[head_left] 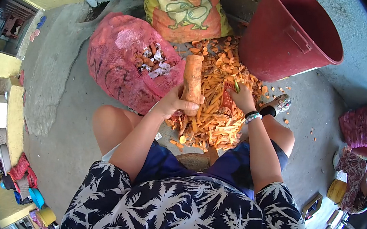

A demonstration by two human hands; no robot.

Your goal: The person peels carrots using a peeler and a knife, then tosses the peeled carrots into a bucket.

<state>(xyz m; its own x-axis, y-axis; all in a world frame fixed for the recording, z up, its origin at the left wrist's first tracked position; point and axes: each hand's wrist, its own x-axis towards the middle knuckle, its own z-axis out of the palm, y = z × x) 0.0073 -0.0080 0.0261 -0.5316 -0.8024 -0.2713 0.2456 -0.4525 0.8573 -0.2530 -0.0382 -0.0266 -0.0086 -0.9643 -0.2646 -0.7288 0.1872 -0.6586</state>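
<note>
Clock positions run from the view's centre. Just above centre, toward twelve, the left hand (175, 105) closes its fingers and thumb around the lower end of a thick carrot (192, 81), held upright, the forearm angled inward. Toward two, the right hand (242, 99) is curled around a slim green object (237, 87), too small to identify; its beaded wrist is raised and its forearm reaches forward. Between and below the hands spreads a heap of carrot pieces (211, 129). Farther out: a pink mesh sack (107, 72) at ten, a yellow chicken-print sack (183, 12) at twelve, a red bin (270, 47) between one and two.
</note>
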